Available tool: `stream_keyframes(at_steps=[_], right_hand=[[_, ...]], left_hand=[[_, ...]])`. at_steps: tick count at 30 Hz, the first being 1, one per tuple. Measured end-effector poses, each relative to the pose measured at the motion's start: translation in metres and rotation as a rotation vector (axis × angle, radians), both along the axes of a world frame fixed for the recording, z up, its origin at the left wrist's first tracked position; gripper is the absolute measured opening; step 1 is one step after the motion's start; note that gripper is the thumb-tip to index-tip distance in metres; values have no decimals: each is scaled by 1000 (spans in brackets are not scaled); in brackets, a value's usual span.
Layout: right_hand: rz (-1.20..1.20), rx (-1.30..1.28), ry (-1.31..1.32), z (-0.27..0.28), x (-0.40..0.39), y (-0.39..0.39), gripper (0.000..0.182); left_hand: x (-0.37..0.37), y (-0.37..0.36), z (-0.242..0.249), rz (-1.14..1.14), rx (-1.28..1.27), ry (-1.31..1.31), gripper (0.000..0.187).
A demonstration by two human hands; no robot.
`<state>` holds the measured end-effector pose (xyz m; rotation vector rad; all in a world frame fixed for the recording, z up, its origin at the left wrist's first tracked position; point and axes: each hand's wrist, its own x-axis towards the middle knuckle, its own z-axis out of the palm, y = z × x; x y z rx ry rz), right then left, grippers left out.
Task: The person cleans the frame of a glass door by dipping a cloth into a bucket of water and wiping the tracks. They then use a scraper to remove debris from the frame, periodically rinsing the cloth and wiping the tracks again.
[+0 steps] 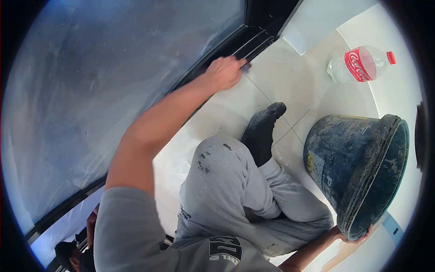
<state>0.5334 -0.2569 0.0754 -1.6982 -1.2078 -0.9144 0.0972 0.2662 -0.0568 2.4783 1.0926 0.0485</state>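
Note:
My left hand (pixel 224 72) is closed at the black door or window frame (pixel 251 43), over its lower track. A small dark bit shows at its fingertips; what it is, I cannot make out. On the right, my right hand (pixel 358 238) grips the rim of a dark, dirt-crusted bucket (pixel 340 154). The bucket is tilted, its mouth facing right, and little of its inside shows. My crossed legs in grey, stained trousers (pixel 222 177) lie between the two hands, with a black-socked foot (pixel 265 131) on the floor.
A large glass pane (pixel 104 81), hazy and smeared, fills the left side. A Coca-Cola bottle (pixel 360 64) with a red cap is at the upper right, on pale floor tiles (pixel 290 77). Another person (pixel 72 256) in a dark cap appears at the lower left.

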Motion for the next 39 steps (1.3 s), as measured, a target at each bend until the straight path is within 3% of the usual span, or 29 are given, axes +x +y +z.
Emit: stream_keyframes(at_steps=[2, 7, 10, 12, 15, 21, 24, 26, 28, 31, 32, 33, 36, 37, 39], right_hand=[[142, 52, -38, 2, -20, 25, 48], [61, -36, -129, 10, -26, 29, 50], [21, -59, -255, 18, -49, 62, 49], [-20, -23, -182, 15, -43, 50, 50], [-45, 56, 41, 1, -6, 5, 55], [179, 125, -3, -1, -12, 25, 60], [73, 212, 270, -8, 5, 3, 60], [8, 342, 465, 5, -33, 42, 61], [15, 276, 297, 8, -48, 61, 60], [-32, 259, 346, 6, -53, 67, 54], [-49, 266, 368, 6, -56, 68, 51], [-57, 280, 392, 6, -61, 70, 49], [-31, 359, 464, 8, -76, 76, 43], [80, 463, 673, 10, -77, 75, 45], [36, 376, 615, 19, -81, 78, 43]], left_hand=[[39, 30, 2, -17, -7, 22, 39], [109, 88, -20, 52, 16, 39, 48], [111, 103, -26, 37, -29, 43, 49], [113, 105, -27, 71, -108, 46, 51], [113, 97, -10, 82, -168, 156, 46], [65, 66, 7, 22, -201, 253, 48], [32, 42, 9, 6, -222, 284, 43], [18, 30, 21, -17, -231, 336, 39], [16, 31, 35, -37, -255, 422, 36], [13, 52, 17, -137, -290, 487, 33], [6, 50, 19, -145, -201, 251, 34], [12, 30, 59, -101, -190, 9, 33], [44, -26, 154, 127, -588, -396, 39], [56, -44, 179, 92, -576, -485, 40], [90, -72, 230, -42, -522, -639, 41]])
